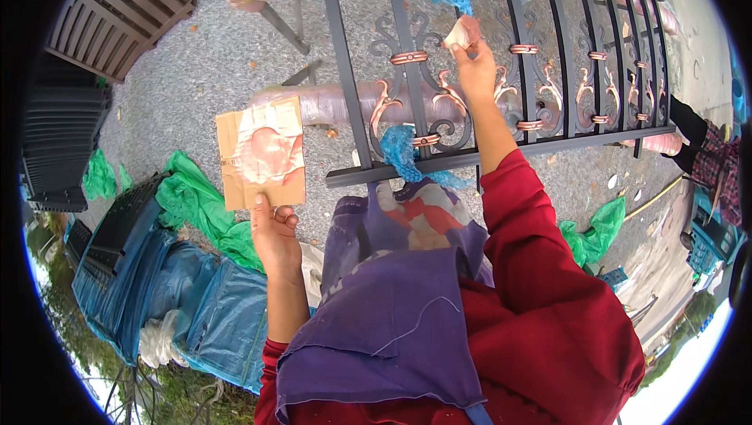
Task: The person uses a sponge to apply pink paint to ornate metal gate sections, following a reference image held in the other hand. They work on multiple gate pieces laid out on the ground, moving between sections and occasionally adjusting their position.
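Head view: rag (462,32) on railing (501,72) (right hand (475,72))

Matt black metal railing (501,72) with glossy copper scrolls (409,57); rough brown cardboard (261,152), paint-smeared; crumpled rag (462,32); gravelly ground (204,57).

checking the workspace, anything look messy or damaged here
Nothing looks broken. The cardboard piece in the left hand is smeared with copper-pink paint, and the right hand presses a stained rag on the gate.

I see one view: head camera looks steeply down, close above my hands (276,237), gate (501,72) just ahead.
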